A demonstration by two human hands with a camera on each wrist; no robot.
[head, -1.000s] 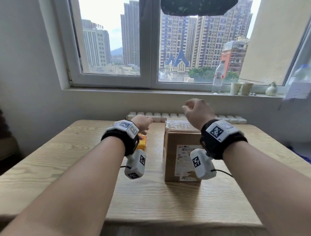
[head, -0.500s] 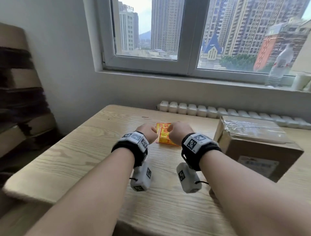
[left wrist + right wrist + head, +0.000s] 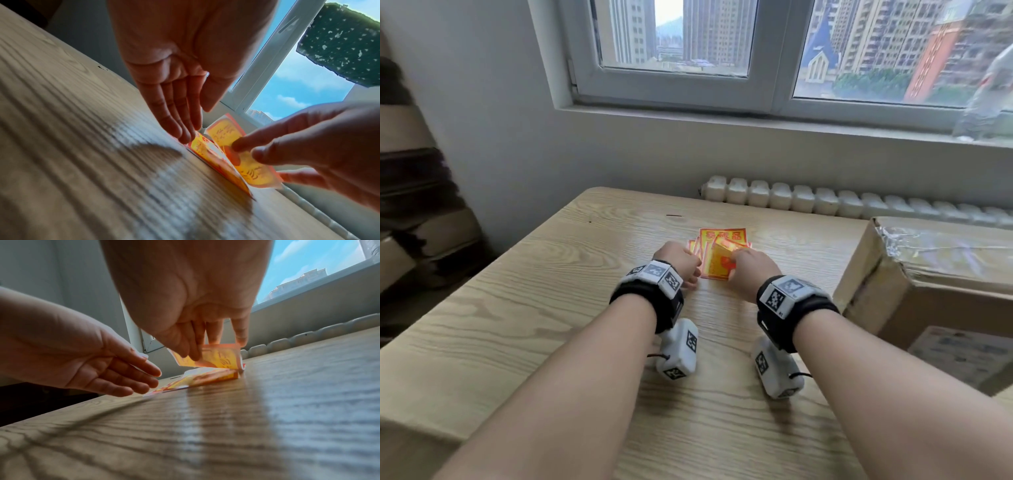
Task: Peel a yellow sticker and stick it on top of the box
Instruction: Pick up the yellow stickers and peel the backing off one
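A small stack of yellow stickers with red borders (image 3: pixel 723 235) lies on the wooden table (image 3: pixel 517 325). My left hand (image 3: pixel 693 270) holds the stack's left edge down with straight fingers (image 3: pixel 180 134). My right hand (image 3: pixel 736 263) pinches one yellow sticker (image 3: pixel 218 356) between thumb and fingers and bends it up off the stack (image 3: pixel 205 378). The lifted sticker (image 3: pixel 224 129) curls upward, its far part still down on the stack. The brown cardboard box (image 3: pixel 928 274), with clear tape on top, stands to the right of both hands.
A white ribbed strip (image 3: pixel 791 198) runs along the table's back edge under the window sill. A plastic bottle (image 3: pixel 989 96) stands on the sill at far right. Stacked cardboard (image 3: pixel 414 205) sits left of the table. A label (image 3: pixel 962 356) is on the box's front.
The head view swung left, putting the box at the right edge. My right hand came from above the box to the sticker stack and lifted one sticker; the left hand stayed on the stack.
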